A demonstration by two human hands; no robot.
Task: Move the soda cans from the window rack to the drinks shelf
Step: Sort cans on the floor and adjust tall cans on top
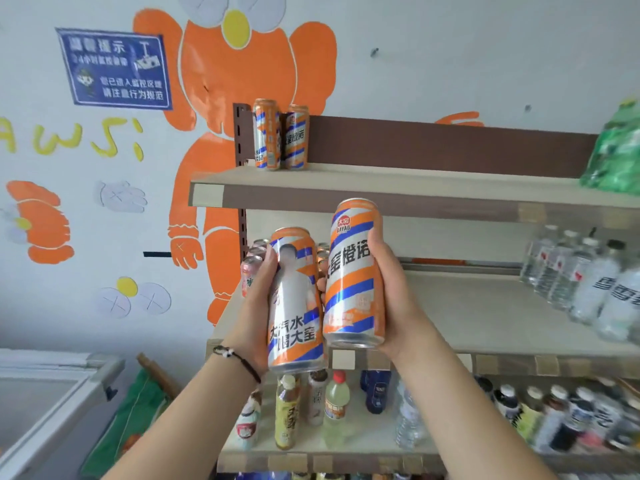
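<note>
Four orange-striped cans: left hand [258, 306] grips one can [296, 301], right hand [391, 299] another [355, 273] — two shelved cans [280, 135] stand upright on the top shelf [398, 180] against a painted wall [450, 46].

Right-hand can [354, 271] reads "DAYAO" — left-hand can [296, 303], "大汽水 喝大窑".

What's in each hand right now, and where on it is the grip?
Left hand grips one orange soda can around its mid body; right hand grips a second can the same way, fingers wrapped round the side.
</note>
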